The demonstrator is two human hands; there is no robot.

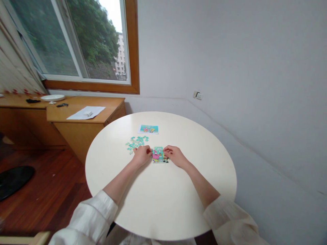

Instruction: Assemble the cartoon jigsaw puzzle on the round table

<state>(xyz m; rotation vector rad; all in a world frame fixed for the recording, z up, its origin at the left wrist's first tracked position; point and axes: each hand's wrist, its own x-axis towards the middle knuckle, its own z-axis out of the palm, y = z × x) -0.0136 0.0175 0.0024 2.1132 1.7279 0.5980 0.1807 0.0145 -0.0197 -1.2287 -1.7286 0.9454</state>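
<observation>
A partly joined jigsaw puzzle lies flat on the round cream table, showing a pink figure on its left and other cartoon figures. At its left edge is my left hand, fingers curled together, with their tips partly hidden. My right hand reaches over the puzzle's right side, its thumb and fingers drawn together and touching the upper right part. Whatever either hand pinches is too small to make out. Loose teal puzzle pieces are spread in a heap just beyond my left hand.
Behind the pieces lies a picture card with the same cartoon figures on teal. A wooden cabinet stands left of the table, bearing a paper sheet and a white plate. A wall bounds the right side.
</observation>
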